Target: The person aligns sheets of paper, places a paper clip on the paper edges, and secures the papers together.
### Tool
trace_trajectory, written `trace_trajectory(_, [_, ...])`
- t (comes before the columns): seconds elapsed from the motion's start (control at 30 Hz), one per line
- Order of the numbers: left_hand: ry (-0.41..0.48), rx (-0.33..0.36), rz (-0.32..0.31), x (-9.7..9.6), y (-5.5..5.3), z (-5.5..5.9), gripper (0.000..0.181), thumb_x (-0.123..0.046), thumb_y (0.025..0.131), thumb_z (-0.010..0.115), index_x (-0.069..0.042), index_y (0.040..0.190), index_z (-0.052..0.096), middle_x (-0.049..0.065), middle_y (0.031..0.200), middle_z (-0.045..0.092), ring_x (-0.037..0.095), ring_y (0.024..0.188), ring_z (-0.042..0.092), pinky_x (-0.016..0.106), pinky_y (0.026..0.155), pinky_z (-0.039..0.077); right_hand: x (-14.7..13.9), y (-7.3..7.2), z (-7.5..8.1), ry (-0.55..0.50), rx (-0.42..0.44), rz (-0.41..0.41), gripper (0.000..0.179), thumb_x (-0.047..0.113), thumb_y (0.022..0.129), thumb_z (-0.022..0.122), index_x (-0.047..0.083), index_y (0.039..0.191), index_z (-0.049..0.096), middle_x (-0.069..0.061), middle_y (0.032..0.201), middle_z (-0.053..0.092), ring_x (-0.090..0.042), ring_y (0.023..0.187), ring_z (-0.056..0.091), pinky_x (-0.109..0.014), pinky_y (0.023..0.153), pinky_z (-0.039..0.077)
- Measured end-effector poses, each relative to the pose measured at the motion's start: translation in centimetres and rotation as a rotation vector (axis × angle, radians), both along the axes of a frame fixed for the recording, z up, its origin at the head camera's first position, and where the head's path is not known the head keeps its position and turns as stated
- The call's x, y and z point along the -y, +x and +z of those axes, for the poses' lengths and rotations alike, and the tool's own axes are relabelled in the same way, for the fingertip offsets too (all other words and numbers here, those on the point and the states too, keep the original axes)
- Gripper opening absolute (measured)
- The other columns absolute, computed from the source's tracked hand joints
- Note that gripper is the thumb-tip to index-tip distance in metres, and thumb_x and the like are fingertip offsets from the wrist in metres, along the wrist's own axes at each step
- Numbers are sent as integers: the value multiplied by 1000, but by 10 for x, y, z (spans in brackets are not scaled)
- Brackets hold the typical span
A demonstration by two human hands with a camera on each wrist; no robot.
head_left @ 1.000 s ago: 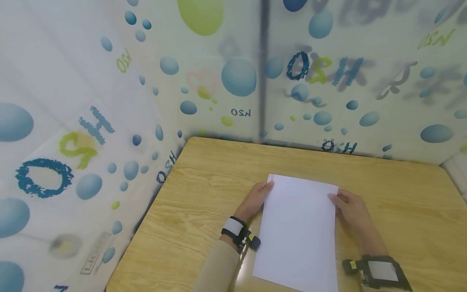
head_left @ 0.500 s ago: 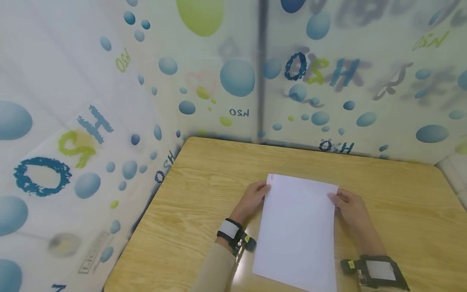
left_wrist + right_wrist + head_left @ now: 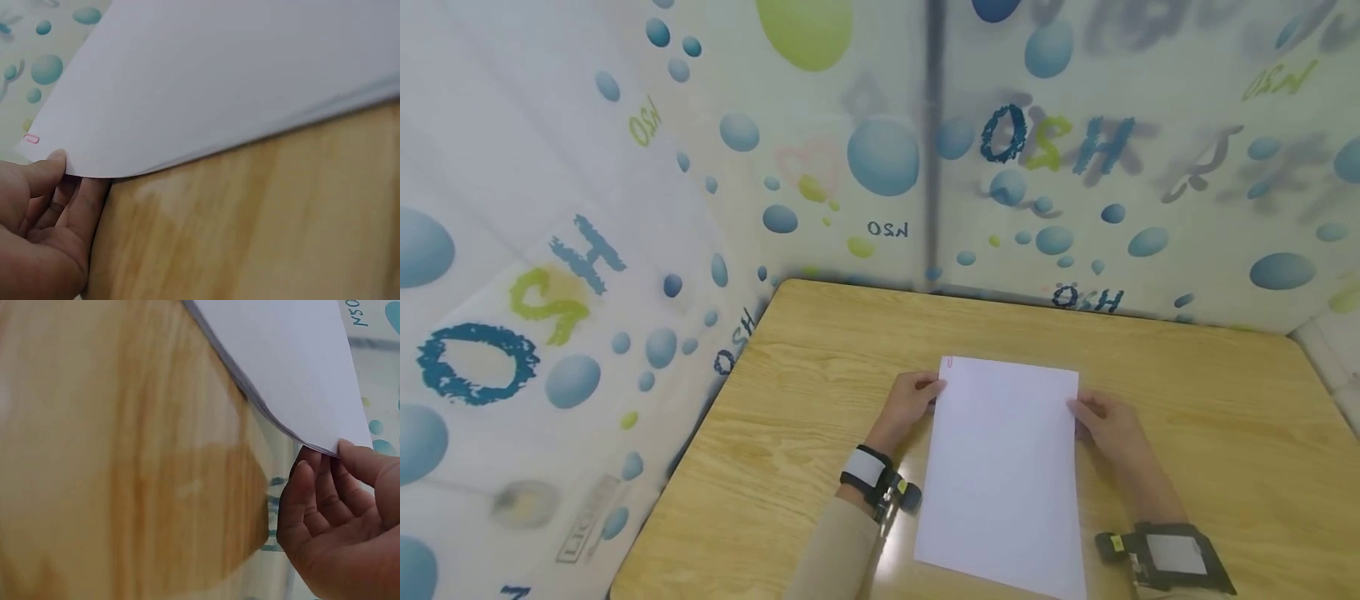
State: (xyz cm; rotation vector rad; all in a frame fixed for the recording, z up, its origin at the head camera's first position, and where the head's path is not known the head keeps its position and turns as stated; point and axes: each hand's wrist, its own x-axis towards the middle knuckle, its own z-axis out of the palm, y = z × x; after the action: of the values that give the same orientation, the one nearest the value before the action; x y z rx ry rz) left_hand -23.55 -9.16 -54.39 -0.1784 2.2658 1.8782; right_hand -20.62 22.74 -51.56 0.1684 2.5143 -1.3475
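White sheets of paper [image 3: 1003,475], seemingly a thin stack, lie lengthwise in front of me in the head view. A small pink paper clip [image 3: 31,139] sits on the far left corner. My left hand [image 3: 906,408] pinches the left edge just below that clip, thumb on top and fingers beneath. On the opposite side, my right hand [image 3: 1112,425] pinches the right edge near the far corner. The right wrist view shows the paper's edge [image 3: 269,415] in layers, with the thumb [image 3: 359,459] on its face. The far end is raised off the table.
Under the paper is a wooden table [image 3: 820,375] with rounded corners. A curtain [image 3: 820,167] printed with bubbles and lettering hangs behind it and along its left side. Each wrist wears a strap [image 3: 867,468] with a small camera.
The paper's far right corner has shifted left and slightly away, with the right hand following it. My left hand has slid a little toward me and left along the edge.
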Motion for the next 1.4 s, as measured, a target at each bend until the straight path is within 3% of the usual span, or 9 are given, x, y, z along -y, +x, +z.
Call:
trace_trajectory(0.2, [-42,-19,-20,2,-1,-3,18,-19,95,65,-8,106,72,3,92,68,15,81,65,28,69,55,0,3,-2,39,-21,5,49,39,103,46,-1,130,52,-19,118,58,-30,103,55,-40,85,50])
trace_trajectory(0.43, [-66,-57,28,3,0,-1,16,-13,90,70,-2,101,72,6,85,67,16,69,64,29,60,55,6,2,-4,-16,-21,-38,41,29,103,50,-3,129,54,-14,98,61,-24,85,58,-30,68,51])
trace_trajectory(0.7, [-240,-99,14,1,-2,7,5,-2,84,73,-1,89,72,3,69,64,12,58,61,23,52,51,7,-3,-9,0,-13,-45,40,25,103,51,-7,127,54,-15,97,62,-22,84,60,-27,69,53])
trace_trajectory(0.93, [-328,-91,70,1,-5,10,5,-5,82,77,-2,84,73,0,62,63,11,53,60,21,48,47,12,-6,-10,3,-6,-63,38,18,101,54,-9,127,53,-17,97,63,-18,78,63,-26,66,53])
trace_trajectory(1.23, [-315,-57,78,-2,-6,12,6,-6,82,77,-3,82,72,2,60,63,12,51,61,22,47,49,13,-7,-9,31,3,-84,35,13,101,53,-10,127,52,-19,98,62,-20,77,63,-24,61,53])
trace_trajectory(1.4, [-294,-40,48,-6,-5,12,6,-5,83,76,-3,80,70,3,60,63,13,51,61,22,48,48,9,-4,-10,52,-7,-89,33,12,102,51,-10,127,52,-19,99,63,-20,78,63,-25,63,52])
